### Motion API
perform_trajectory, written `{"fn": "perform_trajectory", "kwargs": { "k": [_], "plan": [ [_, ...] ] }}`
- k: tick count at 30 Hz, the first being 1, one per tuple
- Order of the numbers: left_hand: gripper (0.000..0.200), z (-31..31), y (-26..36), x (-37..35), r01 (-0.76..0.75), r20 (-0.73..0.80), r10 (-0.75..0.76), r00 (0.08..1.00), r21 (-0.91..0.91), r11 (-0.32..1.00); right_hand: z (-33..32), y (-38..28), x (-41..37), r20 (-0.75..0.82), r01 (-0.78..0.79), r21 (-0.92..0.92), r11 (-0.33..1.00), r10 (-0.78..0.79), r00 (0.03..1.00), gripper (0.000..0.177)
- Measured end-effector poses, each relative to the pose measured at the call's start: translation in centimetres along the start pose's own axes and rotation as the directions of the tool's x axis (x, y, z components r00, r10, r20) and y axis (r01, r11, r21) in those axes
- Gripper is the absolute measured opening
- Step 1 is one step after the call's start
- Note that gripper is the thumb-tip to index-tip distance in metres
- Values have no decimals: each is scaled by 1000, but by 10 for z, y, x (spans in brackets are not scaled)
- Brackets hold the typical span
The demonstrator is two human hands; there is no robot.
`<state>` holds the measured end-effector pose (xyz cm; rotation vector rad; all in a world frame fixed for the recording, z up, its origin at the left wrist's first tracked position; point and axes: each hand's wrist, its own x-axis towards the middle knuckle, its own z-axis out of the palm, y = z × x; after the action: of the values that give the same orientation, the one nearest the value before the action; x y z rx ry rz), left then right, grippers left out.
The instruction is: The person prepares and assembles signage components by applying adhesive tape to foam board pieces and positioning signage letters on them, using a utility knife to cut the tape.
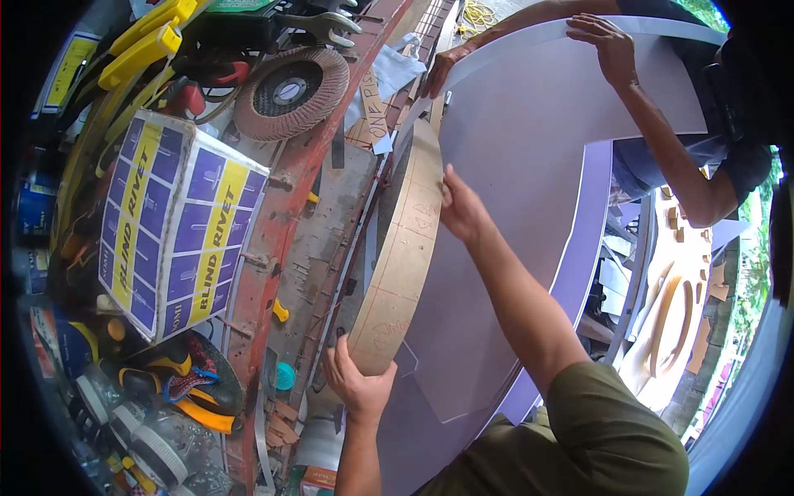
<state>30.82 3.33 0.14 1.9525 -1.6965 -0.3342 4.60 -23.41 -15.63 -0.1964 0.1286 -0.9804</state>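
A curved tan wooden strip (401, 256) with pencil marks stands on edge along the rim of a large lilac-grey sheet (513, 165). My left hand (357, 382) grips the near end of the strip from below. My right hand (460, 207) presses on the sheet against the strip's inner side, fingers together. At the far end another person's two hands (442, 66) (608, 45) hold the sheet down.
A white, blue and yellow "BLIND RIVET" box (169, 223) lies on the cluttered bench at left. A flap disc (291, 91), wrenches (327, 29) and yellow-handled tools (145, 45) lie behind it. A rusty red rail (285, 223) runs beside the strip. Curved wooden cut-outs (674, 314) lie at right.
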Motion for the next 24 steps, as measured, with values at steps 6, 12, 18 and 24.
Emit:
{"fn": "perform_trajectory", "kwargs": {
  "k": [6, 12, 18, 24],
  "plan": [
    [86, -13, 7, -14, 55, 59, -55, 997, 2, 998, 63, 3, 15, -653, 47, -348, 936, -278, 705, 36],
    [88, -31, 11, -22, 99, 107, -96, 990, -17, 995, 113, -6, 2, -612, 106, -343, 933, -308, 728, 37],
    [91, -42, 8, -30, 85, 66, -79, 995, -92, 992, 155, -9, -9, -586, 99, -406, 909, -342, 734, 39],
    [93, -54, -5, -45, 126, 60, -119, 991, -131, 983, 192, -5, -14, -559, 108, -454, 884, -377, 738, 44]
  ]
}}
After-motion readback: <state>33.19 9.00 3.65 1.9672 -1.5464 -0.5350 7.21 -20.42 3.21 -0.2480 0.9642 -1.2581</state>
